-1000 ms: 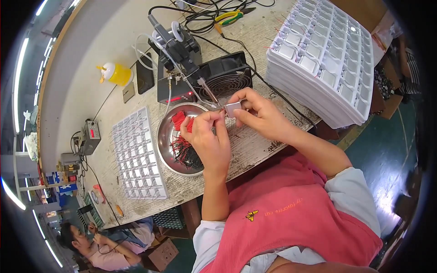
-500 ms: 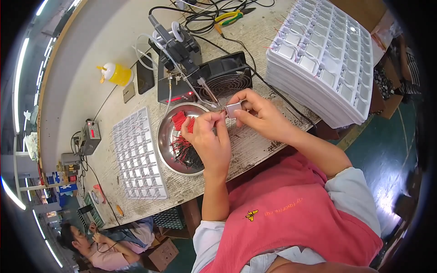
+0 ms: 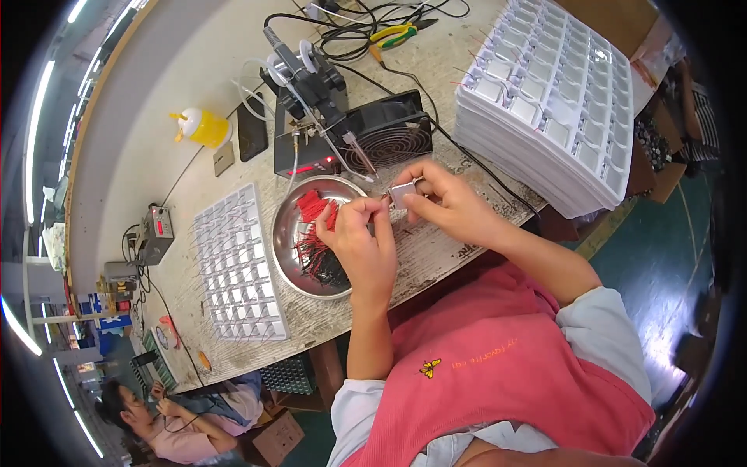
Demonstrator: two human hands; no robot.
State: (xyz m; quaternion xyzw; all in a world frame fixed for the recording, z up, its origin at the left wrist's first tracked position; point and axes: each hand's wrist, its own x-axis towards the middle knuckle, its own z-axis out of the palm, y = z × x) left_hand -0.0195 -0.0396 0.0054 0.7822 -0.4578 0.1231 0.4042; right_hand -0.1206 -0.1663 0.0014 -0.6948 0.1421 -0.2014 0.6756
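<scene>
My right hand (image 3: 450, 201) pinches a small flat, silver square part (image 3: 402, 194) between thumb and fingers. Against that part's left edge, my left hand (image 3: 364, 237) is closed in a pinch; whatever its fingertips hold is too small to make out. Just above both hands is the tip of a soldering iron (image 3: 359, 152) clamped in a stand, with a small gap between it and the part. Below and left of my left hand, a round metal bowl (image 3: 282, 268) holds bundles of short red and black wires (image 3: 313, 204).
A white tray (image 3: 272, 307) of wired silver parts lies left of the bowl. Stacked white trays (image 3: 537, 167) stand at right. Behind the iron are a black fan (image 3: 397, 140), cables and yellow-green pliers (image 3: 395, 33). A yellow bottle (image 3: 204, 128) stands at back left; another person (image 3: 183, 424) sits lower left.
The silver part and my fingertips have drawn slightly down and away from the iron's tip. Both hands keep their pinch. The whole view has shifted a little.
</scene>
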